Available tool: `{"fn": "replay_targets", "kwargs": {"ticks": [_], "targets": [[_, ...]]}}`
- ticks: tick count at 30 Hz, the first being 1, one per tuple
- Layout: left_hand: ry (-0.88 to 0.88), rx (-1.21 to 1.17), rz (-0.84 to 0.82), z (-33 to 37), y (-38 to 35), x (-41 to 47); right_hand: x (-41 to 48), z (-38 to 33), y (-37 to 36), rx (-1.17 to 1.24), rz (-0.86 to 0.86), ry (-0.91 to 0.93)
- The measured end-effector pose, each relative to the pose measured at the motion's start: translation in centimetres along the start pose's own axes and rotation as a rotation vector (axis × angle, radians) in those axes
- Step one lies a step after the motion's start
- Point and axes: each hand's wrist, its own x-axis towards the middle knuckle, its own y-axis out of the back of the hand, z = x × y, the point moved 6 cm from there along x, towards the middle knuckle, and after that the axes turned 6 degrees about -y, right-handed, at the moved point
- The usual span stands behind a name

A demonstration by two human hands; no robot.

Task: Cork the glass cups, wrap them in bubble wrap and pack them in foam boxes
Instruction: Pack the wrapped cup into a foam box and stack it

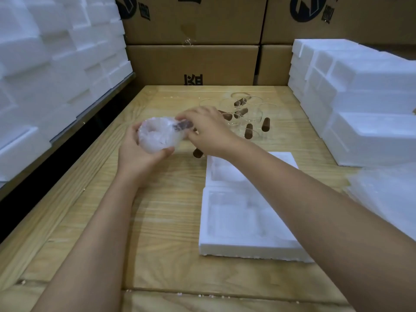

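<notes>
Both hands are up above the tabletop (157, 221), working on one glass cup that is covered in bubble wrap (157, 137). The left hand (140, 154) is curled under the bundle, with the thumb pressed on its near side. The right hand (208, 131) pinches the far end of the wrap, where something dark brown (183, 126) shows through; it is probably the cork, but it is too blurry to be sure. The cup inside is glass, so it is likely hard and would break if dropped or hit. The wrap is soft, squashy and a bit slippery, so the cup could slide out of a loose grip. It looks light enough for one hand. The safest place to hold it is around the fat middle, with a hand under it, squeezing gently. Behind the hands, more bare glass cups (245, 109) lie close together with brown corks (265, 124) among them. These clear cups are hard to see and could clink together. An open foam box (245, 246) waits on the tabletop, just under the right arm.
</notes>
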Motion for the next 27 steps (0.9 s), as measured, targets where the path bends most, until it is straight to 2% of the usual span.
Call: {"fn": "replay_targets", "kwargs": {"ticks": [2, 5, 12, 15, 19, 27], "targets": [[-0.043, -0.117, -0.006, 2.2, 0.1, -0.3, -0.8, -0.4, 1.8, 0.206, 0.042, 0.002], [-0.131, -0.29, -0.104, 6.4, -0.6, -0.9, -2.5, 0.2, 5.5, 0.425, 0.12, -0.029], [-0.055, -0.563, -0.595, 11.8, -5.4, -1.0, -7.2, 5.6, 11.6, 0.782, 0.225, -0.206], [-0.031, -0.676, -0.71, 12.4, -6.4, -1.3, -8.6, 7.6, 11.8, 0.959, 0.248, -0.348], [-0.002, -0.722, -0.695, 12.7, -7.4, -1.7, -9.6, 8.9, 11.2, 1.089, 0.255, -0.494], [0.098, -0.709, -0.619, 11.8, -8.1, -1.5, -9.9, 10.0, 9.3, 1.208, 0.095, -0.652]]}}
